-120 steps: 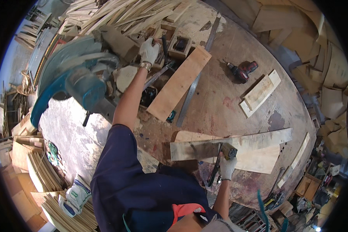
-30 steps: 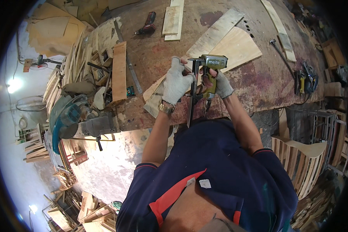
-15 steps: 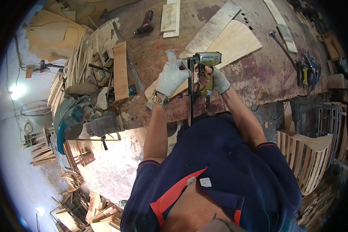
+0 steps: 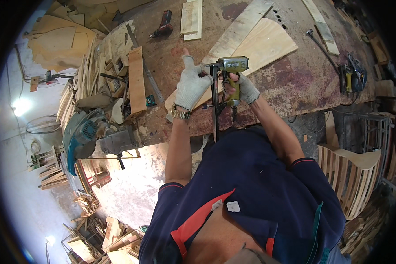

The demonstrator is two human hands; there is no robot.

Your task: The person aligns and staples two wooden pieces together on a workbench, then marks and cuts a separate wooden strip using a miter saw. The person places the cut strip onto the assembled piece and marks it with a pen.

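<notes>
My right hand (image 4: 247,89), in a pale knit glove with bare fingertips, grips the handle of an olive-green nail gun (image 4: 234,64). Its long dark magazine (image 4: 215,108) points back towards my body. My left hand (image 4: 192,86), gloved the same way, is at the gun's nose. One finger stretches forward while the thumb and another finger bend in against the nose; their tips are partly hidden. Below the hands, a narrow board (image 4: 205,100) lies slanting on the workbench (image 4: 273,88). Just beyond the gun rests a wide pale wooden panel (image 4: 268,44).
A cordless drill (image 4: 163,24), loose boards (image 4: 190,17) and a hammer (image 4: 321,49) lie farther back on the bench. At left are a circular saw (image 4: 81,136), a tape measure (image 4: 150,100) and stacked wood strips (image 4: 84,72). A slatted curved wooden frame (image 4: 350,171) stands at right.
My view has shifted slightly. Both hands and the nail gun appear a little farther left, with much the same hold; the left hand's extended finger points farther forward.
</notes>
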